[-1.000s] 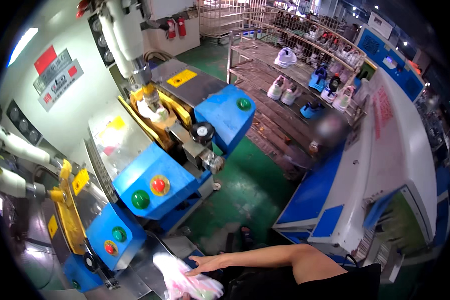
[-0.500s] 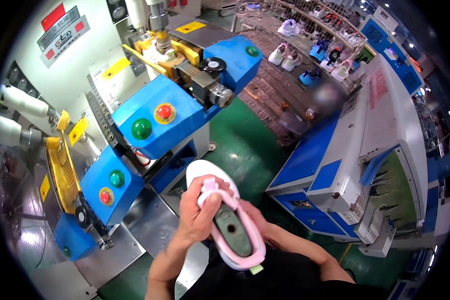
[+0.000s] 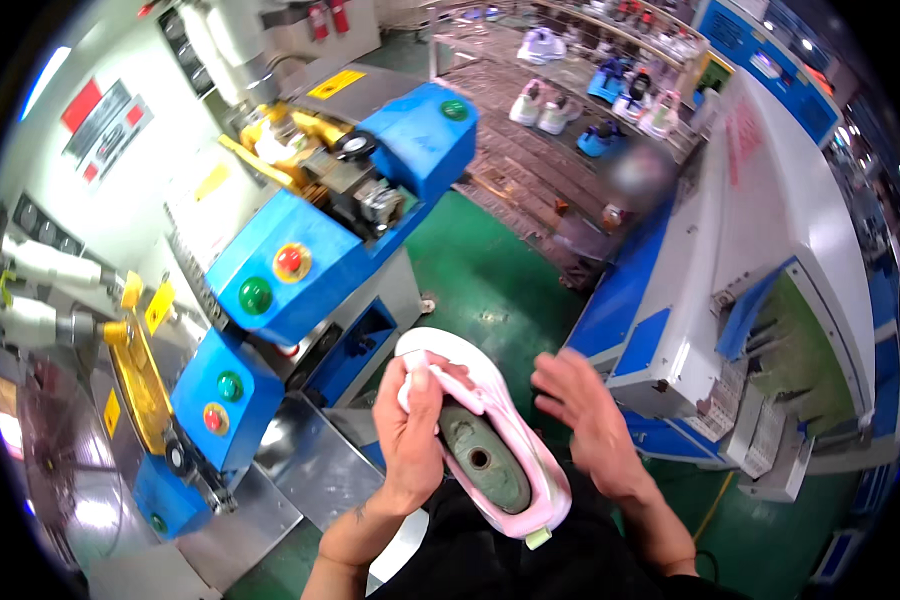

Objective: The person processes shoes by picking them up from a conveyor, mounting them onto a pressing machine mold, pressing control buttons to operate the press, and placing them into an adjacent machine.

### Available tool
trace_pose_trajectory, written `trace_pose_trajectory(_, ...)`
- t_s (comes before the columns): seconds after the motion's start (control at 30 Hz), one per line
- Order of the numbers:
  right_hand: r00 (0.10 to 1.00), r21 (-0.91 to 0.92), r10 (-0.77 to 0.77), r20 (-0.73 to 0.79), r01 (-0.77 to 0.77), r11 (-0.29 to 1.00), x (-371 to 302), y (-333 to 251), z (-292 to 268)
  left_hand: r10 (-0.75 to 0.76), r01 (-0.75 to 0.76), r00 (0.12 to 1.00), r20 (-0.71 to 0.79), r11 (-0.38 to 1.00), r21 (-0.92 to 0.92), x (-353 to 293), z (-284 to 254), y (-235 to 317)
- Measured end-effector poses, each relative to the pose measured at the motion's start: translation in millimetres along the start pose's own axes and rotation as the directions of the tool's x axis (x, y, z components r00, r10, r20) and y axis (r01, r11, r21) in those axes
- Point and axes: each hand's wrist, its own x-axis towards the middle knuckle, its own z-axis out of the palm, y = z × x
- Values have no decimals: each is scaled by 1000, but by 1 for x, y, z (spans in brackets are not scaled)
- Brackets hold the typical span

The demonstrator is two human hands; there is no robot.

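A pink and white shoe [image 3: 547,490] hangs in front of my body, its white toe pointing away from me. Inside its opening sits a dark green shoe last [image 3: 483,462] with a round hole in the top. My left hand [image 3: 410,430] grips the shoe by the tongue and upper, thumb on top and fingers curled over the pink material. To the right of the shoe, apart from it, my right hand [image 3: 585,415] is raised with fingers spread and holds nothing. A light green tab [image 3: 538,538] sticks out at the heel.
On the left stands a shoe machine with blue housings [image 3: 285,265], green and red buttons and yellow clamps [image 3: 145,390]. At the right is a white and blue machine [image 3: 690,300]. A wooden rack [image 3: 510,190] with several shoes stands behind, over a green floor.
My right hand has let go of the shoe's side and moved right, its fingers opening. The shoe has shifted slightly right, still in my left hand. The head view has turned a little.
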Motion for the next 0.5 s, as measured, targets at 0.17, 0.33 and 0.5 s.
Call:
trace_pose_trajectory(0.17, 867, -618, -431, 251, 486, 617, -30, -4, 0, 317, -345, 934, 164, 919, 192, 1, 57, 4)
trace_pose_trajectory(0.33, 541, -818, -837, 84, 517, 253, -33, 48, -59, 653, -839, 413, 634, 544, -14, 12, 126, 27)
trace_pose_trajectory(0.5, 35, -987, -992, -118, 107, 122, -54, -56, -155, 874, -726, 122, 470, 402, -558, -33, 234, 13)
